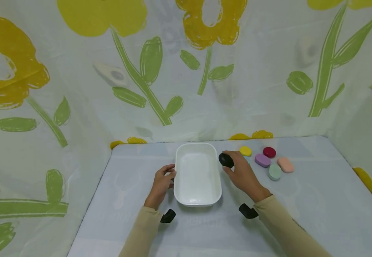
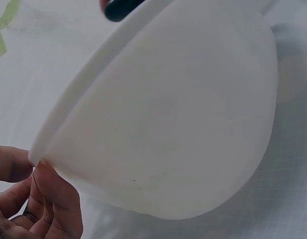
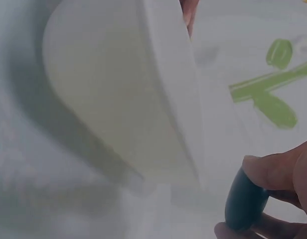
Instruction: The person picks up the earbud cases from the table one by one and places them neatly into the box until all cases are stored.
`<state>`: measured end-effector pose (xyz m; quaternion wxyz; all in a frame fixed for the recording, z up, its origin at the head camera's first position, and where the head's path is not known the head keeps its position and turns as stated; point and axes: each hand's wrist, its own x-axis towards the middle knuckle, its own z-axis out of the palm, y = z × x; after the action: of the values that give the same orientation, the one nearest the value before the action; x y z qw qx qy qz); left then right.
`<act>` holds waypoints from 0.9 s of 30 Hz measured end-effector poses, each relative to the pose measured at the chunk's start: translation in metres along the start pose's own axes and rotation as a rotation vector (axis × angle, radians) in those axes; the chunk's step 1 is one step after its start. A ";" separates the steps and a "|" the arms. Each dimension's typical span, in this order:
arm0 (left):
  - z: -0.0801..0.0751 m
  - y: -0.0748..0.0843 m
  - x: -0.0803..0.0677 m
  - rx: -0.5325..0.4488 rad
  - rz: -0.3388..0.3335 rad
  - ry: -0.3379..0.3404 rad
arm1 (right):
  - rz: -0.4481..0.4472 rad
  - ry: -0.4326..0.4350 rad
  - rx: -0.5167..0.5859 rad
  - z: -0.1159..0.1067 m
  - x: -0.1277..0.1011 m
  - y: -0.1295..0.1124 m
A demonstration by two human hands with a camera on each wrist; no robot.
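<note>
Right hand (image 1: 241,175) pinches a dark oval sponge (image 1: 226,160) between thumb and fingertips, just beside the far right rim of the white rectangular basin (image 1: 198,200). The right wrist view shows the same piece as dark teal, held edge-on, thumb above and a finger below, with the basin's rim close to its left; whether it touches the rim cannot be told.

Left hand (image 1: 162,184) sits against the basin's left rim, fingers curled onto the edge. In the left wrist view the fingertips (image 2: 54,199) meet the underside of the lip, gripping it lightly. Basin stands flat on the pale tablecloth (image 1: 301,210), roughly mid-table, long side running away from the person.

To the right of the basin, a loose cluster of oval sponges lies on the cloth:
- yellow sponge (image 1: 245,151), nearest the right hand
- dark red sponge (image 1: 269,152), at the back
- purple sponge (image 1: 263,160), in the middle
- pale green sponge (image 1: 274,172), nearest the person
- peach sponge (image 1: 285,165), farthest right

Purple, green and peach lie just beside one another. A floral backdrop (image 1: 76,89) with yellow flowers and green stems encloses the table on three sides.
</note>
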<state>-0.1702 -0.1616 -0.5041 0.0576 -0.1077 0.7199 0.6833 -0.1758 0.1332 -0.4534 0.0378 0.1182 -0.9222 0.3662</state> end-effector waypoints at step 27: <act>0.006 0.001 0.000 0.014 -0.001 0.011 | -0.012 -0.237 0.007 0.054 0.069 -0.050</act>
<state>-0.1704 -0.1552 -0.5039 0.0548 -0.1116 0.7251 0.6774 -0.2292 0.0479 -0.4488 -0.0698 0.1665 -0.9182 0.3525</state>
